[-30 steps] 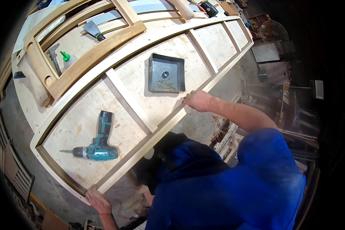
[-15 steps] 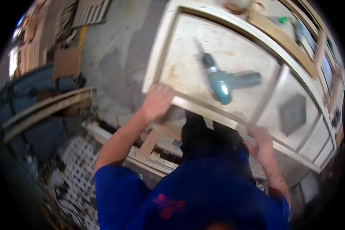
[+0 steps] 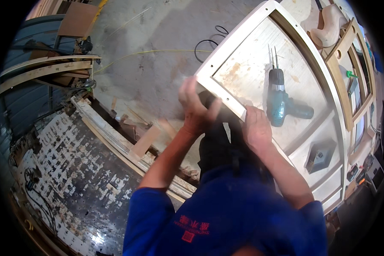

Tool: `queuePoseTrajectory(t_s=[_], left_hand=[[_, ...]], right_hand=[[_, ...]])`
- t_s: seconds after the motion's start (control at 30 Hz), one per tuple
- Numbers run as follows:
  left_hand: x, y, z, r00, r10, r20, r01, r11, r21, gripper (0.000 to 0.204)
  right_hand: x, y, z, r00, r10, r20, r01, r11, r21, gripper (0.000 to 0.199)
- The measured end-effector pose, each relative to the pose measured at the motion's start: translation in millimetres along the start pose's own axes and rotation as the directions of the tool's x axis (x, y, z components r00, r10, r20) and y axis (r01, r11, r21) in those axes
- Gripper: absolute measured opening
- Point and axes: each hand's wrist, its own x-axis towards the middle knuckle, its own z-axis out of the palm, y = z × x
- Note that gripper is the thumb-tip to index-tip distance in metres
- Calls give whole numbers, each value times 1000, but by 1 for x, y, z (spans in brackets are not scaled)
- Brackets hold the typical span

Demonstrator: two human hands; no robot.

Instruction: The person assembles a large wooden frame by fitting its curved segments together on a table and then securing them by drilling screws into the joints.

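- Touching the corner of a pale, curved wooden frame [image 3: 236, 41] with a blurred left hand [image 3: 197, 106], thumb spread from fingers; cannot tell any grip.
- Laying the right hand [image 3: 258, 130] over the near rail, fingers close together; cannot see the thumb or tell a pinch.
- Counting one frame on a pale plywood desk [image 3: 248, 57], seemingly joined up already, with three crossbars [image 3: 310, 133]; cannot tell the work left.
- Counting inside its outline one teal-and-black cordless drill [image 3: 279, 104] and one grey, square metal tray [image 3: 326, 162], with contents too small to number.

Pale cream noted on frame [image 3: 235, 42], upper right; teal and black on drill [image 3: 278, 106], right of centre. Blotchy white-on-grey recorded on panel [image 3: 77, 170], lower left.
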Motion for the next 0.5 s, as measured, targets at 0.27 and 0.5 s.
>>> queuePoseTrajectory(t_s=[0.27,0.5], left_hand=[[7,-12,27,852,-520,60,452,673,-586,59],[7,-12,26,882,-469,34,415,741,-528,53]], right_hand=[[5,-1,-7,1000,0,26,-4,989,147,58],[1,6,-8,999,2,46,-11,981,192,57]])
